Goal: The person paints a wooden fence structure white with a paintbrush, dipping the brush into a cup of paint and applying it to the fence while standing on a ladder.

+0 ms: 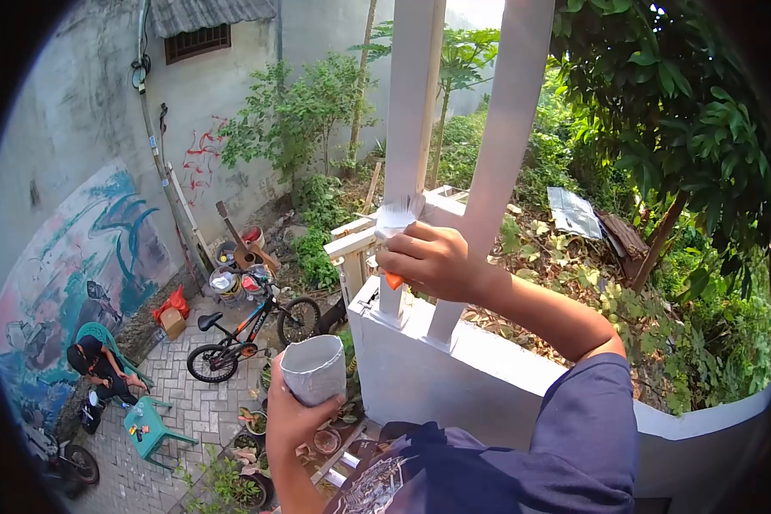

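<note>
My right hand (437, 259) is closed around a paintbrush (395, 219). Its orange handle end pokes out below my fingers, and its pale bristles point up against the left white post (409, 120). Lower down, my left hand (304, 420) grips a whitish-grey cup (313, 373) with an uneven rim, coated in what looks like paint. The cup is upright with its mouth facing up; how much is inside cannot be made out. A second white post (512, 111) slants up to the right of the brush.
Both posts rise from a low white wall (488, 377). Far below on the paving are a bicycle (236, 336), a green stool (152, 427), a seated person (103, 368) and several buckets. Plants and a leafy tree (660, 94) grow beyond the wall.
</note>
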The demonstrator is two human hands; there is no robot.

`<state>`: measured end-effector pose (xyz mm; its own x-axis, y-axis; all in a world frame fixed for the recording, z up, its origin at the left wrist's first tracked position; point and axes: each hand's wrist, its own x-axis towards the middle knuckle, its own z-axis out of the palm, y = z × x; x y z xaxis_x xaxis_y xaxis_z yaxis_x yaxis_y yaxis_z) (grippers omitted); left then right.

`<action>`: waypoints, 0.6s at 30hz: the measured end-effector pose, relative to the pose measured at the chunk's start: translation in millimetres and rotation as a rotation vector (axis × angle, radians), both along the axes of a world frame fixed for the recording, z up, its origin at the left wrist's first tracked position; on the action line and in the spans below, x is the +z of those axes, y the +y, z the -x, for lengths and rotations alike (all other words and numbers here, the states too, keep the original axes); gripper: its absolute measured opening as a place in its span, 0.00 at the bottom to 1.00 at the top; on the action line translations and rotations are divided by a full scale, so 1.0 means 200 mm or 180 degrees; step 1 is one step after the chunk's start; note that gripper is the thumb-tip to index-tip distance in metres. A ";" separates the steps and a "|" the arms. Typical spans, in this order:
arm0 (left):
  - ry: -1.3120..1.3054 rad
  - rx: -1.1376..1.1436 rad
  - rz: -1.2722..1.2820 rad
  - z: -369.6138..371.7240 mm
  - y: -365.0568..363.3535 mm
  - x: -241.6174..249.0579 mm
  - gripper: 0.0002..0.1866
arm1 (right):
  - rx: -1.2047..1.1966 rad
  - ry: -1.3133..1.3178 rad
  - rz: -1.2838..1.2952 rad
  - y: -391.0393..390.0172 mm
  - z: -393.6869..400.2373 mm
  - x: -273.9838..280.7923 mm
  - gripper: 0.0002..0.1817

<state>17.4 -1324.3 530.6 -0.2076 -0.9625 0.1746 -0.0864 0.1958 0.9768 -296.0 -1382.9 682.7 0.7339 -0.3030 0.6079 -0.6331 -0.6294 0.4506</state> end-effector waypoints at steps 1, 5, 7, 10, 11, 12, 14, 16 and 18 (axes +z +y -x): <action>0.0014 -0.0006 0.0027 0.00 0.00 0.00 0.50 | 0.0008 -0.0519 -0.0514 0.06 -0.01 -0.03 0.09; 0.0097 -0.0083 -0.0002 0.03 0.02 0.03 0.50 | 0.0424 -0.1444 -0.1270 0.18 -0.05 -0.19 0.10; 0.0029 -0.0138 0.0084 0.03 0.02 0.02 0.50 | 0.0587 -0.2067 -0.1194 0.22 -0.07 -0.15 0.11; -0.0053 -0.0222 0.0176 0.03 0.00 -0.01 0.51 | 0.0632 -0.2674 0.0029 0.24 -0.05 0.02 0.13; -0.0134 -0.0234 0.0099 0.03 0.00 -0.02 0.51 | 0.0610 -0.2779 0.0594 0.23 -0.04 0.11 0.13; -0.0214 -0.0241 0.0020 0.04 0.00 -0.03 0.51 | 0.0542 -0.2950 0.1037 0.23 -0.04 0.20 0.13; -0.0207 -0.0279 0.0047 0.07 0.01 -0.01 0.51 | 0.0813 -0.3346 0.1731 0.13 0.00 0.37 0.12; -0.0267 -0.0275 0.0063 0.09 0.04 0.02 0.51 | 0.0899 -0.3366 0.2158 0.06 0.01 0.56 0.11; -0.0428 -0.0293 0.0140 0.12 0.07 0.08 0.51 | 0.1026 -0.3461 0.2494 -0.03 -0.01 0.74 0.10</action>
